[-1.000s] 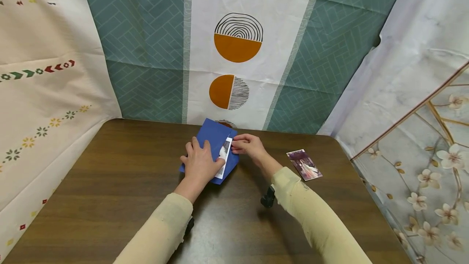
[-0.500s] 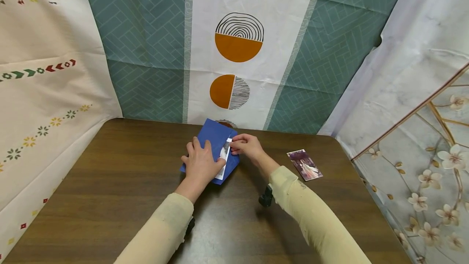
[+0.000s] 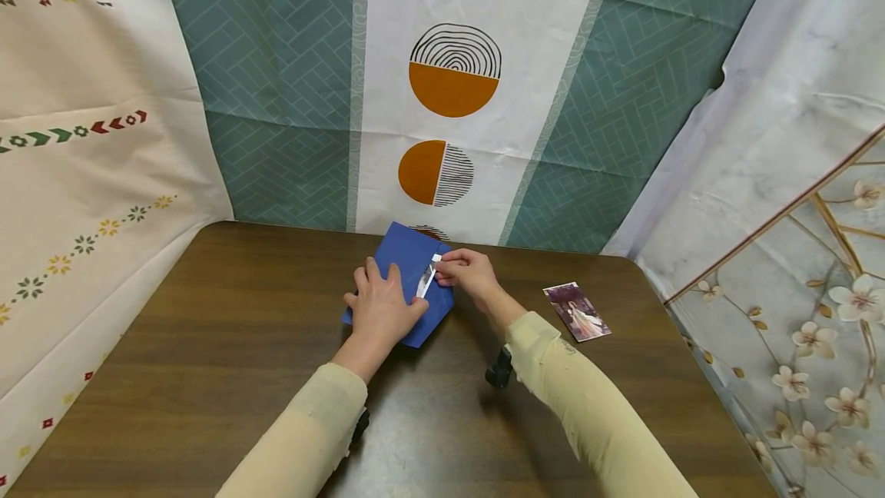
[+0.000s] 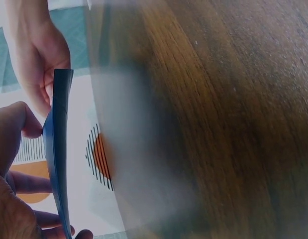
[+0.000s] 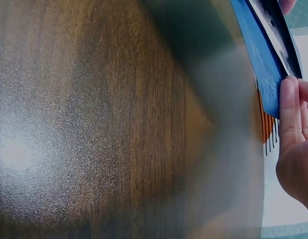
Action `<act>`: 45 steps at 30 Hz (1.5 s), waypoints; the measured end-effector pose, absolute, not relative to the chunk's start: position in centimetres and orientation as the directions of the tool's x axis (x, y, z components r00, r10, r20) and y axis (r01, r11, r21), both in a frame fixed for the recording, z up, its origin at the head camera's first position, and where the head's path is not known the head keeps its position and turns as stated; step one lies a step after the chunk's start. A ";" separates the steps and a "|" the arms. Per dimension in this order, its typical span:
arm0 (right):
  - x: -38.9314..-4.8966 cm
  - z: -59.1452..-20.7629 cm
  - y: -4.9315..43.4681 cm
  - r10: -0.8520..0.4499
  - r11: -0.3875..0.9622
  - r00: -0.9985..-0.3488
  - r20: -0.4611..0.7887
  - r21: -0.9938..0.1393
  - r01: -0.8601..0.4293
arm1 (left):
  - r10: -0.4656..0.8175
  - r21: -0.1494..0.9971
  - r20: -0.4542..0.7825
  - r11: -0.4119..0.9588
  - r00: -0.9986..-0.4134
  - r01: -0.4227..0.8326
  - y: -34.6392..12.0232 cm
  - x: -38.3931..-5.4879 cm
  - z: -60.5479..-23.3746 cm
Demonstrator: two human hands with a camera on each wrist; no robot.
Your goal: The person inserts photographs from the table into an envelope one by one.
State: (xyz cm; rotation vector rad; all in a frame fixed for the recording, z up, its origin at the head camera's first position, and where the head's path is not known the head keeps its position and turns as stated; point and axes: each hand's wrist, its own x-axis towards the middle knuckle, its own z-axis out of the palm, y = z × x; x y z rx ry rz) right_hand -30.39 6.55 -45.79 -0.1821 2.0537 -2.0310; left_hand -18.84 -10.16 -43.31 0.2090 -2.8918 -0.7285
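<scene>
A blue envelope is held tilted near the table's back edge. My left hand grips it from the front, fingers spread over its face and the thumb at the opening; in the left wrist view the envelope appears edge-on. A white-bordered photo sits mostly inside, with a narrow strip showing along the opening. My right hand pinches at the strip's upper end, beside the flap. In the right wrist view, the right fingertips are right at the corner of the photo and envelope.
A second photo, purple-toned with a figure in a pale dress, lies on the brown wooden table to the right. A patterned cloth hangs behind the table, and more cloths flank both sides.
The photo has slid further left into the envelope, so its visible strip is narrower and shorter. The right hand has followed slightly; the left hand keeps its hold.
</scene>
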 end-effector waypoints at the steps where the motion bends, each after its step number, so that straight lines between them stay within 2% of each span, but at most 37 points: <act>1: -30.4 -45.8 6.5 -0.259 0.022 -0.962 -0.086 -0.996 0.083 | -0.173 0.479 0.115 0.872 -0.978 -0.098 -10.2 -18.8 -43.3; 23: -30.4 -45.2 6.2 -0.266 -0.036 -0.958 -0.103 -0.993 0.116 | -0.186 0.499 0.107 0.860 -0.977 -0.109 -9.8 -18.8 -42.9; 34: -29.8 -44.8 6.6 -0.381 0.000 -0.919 -0.106 -0.993 0.114 | -0.187 0.482 0.100 0.868 -0.977 -0.117 -9.9 -18.8 -43.0; 45: -30.1 -44.1 7.4 -0.469 0.014 -0.869 -0.156 -0.986 0.169 | -0.189 0.474 0.093 0.872 -0.978 -0.124 -10.1 -19.0 -43.3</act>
